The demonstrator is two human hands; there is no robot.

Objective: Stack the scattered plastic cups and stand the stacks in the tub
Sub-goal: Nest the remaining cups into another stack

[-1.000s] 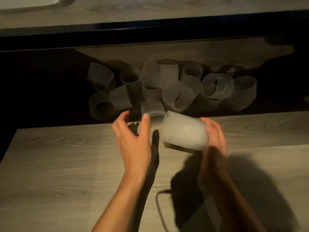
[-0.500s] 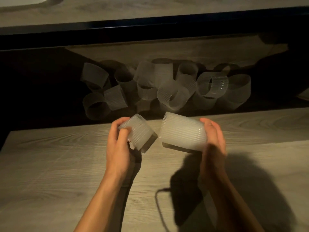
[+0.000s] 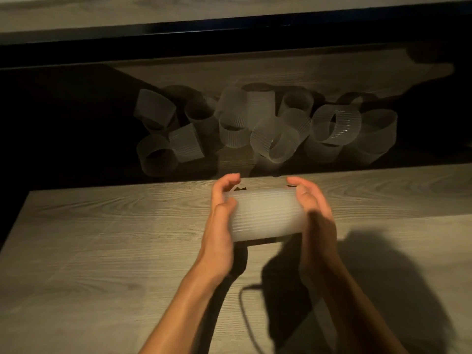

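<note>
**Item:** stack of translucent white ribbed plastic cups [image 3: 265,215], lying sideways at frame centre and seeming to hang just above the pale wood-grain counter [image 3: 102,251]. The left hand [image 3: 221,226] is curling round its left end and the right hand [image 3: 315,215] is gripping its right end.

**Hazards:** judged as nesting in progress.
- A crooked push is risking a buckled rim or a jammed cup, since the thin walls are probably flexing.
- Cups forced too deep may be wedging together.
- A loosened grip may be letting the round stack roll off toward the counter's far edge.

**Material and form:**
- The plastic is frosted, with fine ridges running along its length.
- The shape is cylindrical, and the cups are likely light and springy.
- Blur is hiding any seam between cups.

**Surroundings:** loose translucent ribbed cups [image 3: 275,141] are lying tumbled across the upper middle, some on their sides. They are sitting in a dark recess [image 3: 63,123] beyond the counter. Whether this recess is the tub cannot be told.
</note>
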